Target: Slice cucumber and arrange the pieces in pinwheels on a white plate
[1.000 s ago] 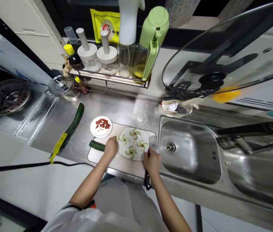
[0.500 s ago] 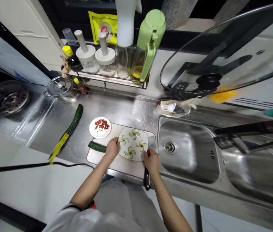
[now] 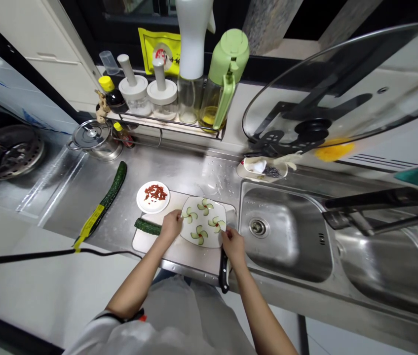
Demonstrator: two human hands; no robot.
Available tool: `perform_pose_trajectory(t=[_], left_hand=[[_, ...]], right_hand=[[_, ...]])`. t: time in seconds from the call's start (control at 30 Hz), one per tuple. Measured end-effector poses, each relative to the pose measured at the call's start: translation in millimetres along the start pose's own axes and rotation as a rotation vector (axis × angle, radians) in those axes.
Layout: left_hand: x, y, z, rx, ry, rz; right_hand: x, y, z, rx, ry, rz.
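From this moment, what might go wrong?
The slices look loose on the plate, so an uneven lift by the left hand and right hand might disturb their patterns.

The handle of the knife juts past the edge of the counter, close to the right hand; a bump could knock it off.

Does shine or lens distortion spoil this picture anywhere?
Head view: bright glare on the sink and countertop; head view: edges look stretched, notably the glass lid, probably from a wide lens; head view: left hand, right hand and plate look fairly clear.
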State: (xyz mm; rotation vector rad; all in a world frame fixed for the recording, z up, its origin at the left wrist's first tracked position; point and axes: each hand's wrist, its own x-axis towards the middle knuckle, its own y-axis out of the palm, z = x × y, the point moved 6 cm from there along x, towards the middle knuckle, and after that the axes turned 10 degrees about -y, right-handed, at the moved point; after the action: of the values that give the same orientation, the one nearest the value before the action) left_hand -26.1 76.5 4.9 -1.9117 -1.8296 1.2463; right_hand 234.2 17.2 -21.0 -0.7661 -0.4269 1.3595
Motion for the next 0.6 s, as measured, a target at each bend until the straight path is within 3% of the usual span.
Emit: perform_pose_trajectory(t=[0.27, 0.6], left_hand=[[-13, -17.6, -5, -0.056, -0.004, -0.022], [-38, -41.4, 2, -0.184, -0.039, -0.113]], right_hand=[[0, -10, 7, 0.317, 0.087, -0.053], [-14, -11, 57, 1.065, 0.209, 0.032]])
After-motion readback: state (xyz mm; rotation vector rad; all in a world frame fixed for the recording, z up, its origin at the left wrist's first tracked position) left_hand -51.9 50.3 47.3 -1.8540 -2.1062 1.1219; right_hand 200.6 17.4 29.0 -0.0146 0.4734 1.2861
